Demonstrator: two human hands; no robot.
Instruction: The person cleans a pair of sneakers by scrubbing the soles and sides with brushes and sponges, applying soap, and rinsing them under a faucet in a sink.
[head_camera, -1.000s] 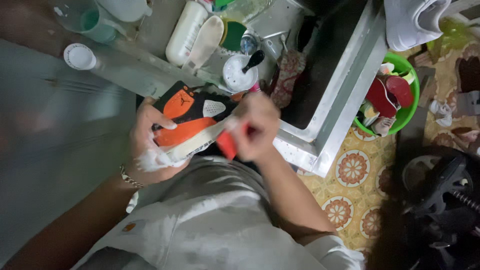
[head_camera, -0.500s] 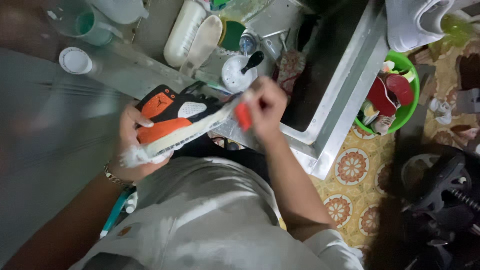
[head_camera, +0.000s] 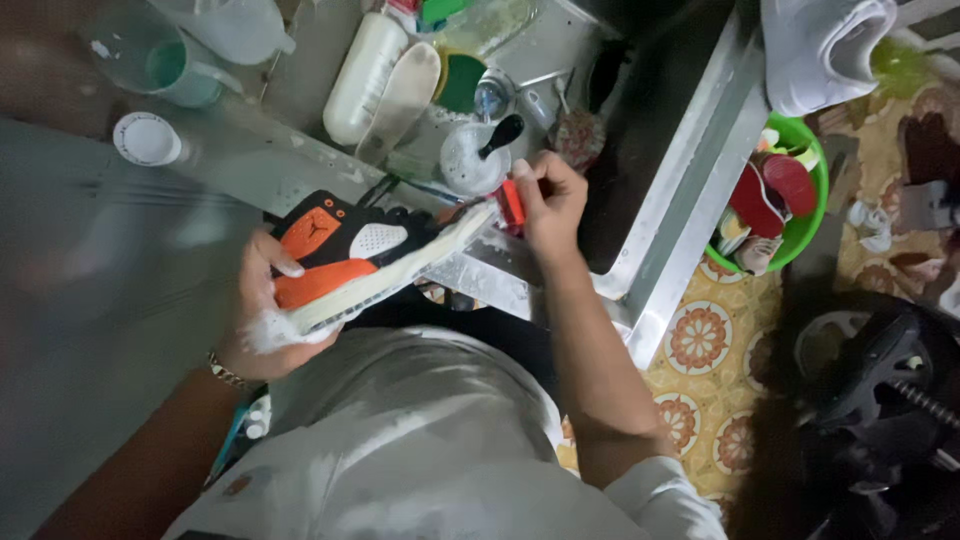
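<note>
Over the lap, at the sink's (head_camera: 690, 190) near edge: shoe (head_camera: 350, 250), black, orange and white, held sole-side toward the body and tilted, toe end up to the right. Left hand (head_camera: 262, 310) clamped around the heel end, thumb across the orange side panel, palm and fingers covered in white foam. Right hand (head_camera: 550, 200) closed around a red brush (head_camera: 512, 205), pressed against the toe end of the pale sole. Bracelet (head_camera: 228, 375) on the left wrist.

Along the sink's far edge: white bottle (head_camera: 360, 75) lying on its side, pale insole (head_camera: 400, 90) touching it, green disc (head_camera: 462, 82) just beyond. Foam-filled cup (head_camera: 470, 160) with a black handle sticking out, just above the shoe's toe. Patterned insole (head_camera: 578, 135) beside the cup, near the right hand's knuckles. Clear jug (head_camera: 150, 55) with green liquid at the far left corner, white lid (head_camera: 145, 138) near it.

Beyond the sink's right corner: green basin (head_camera: 810, 215) on the patterned floor, packed with red and white items. White shoe (head_camera: 820, 50) at the top right, above the basin.
</note>
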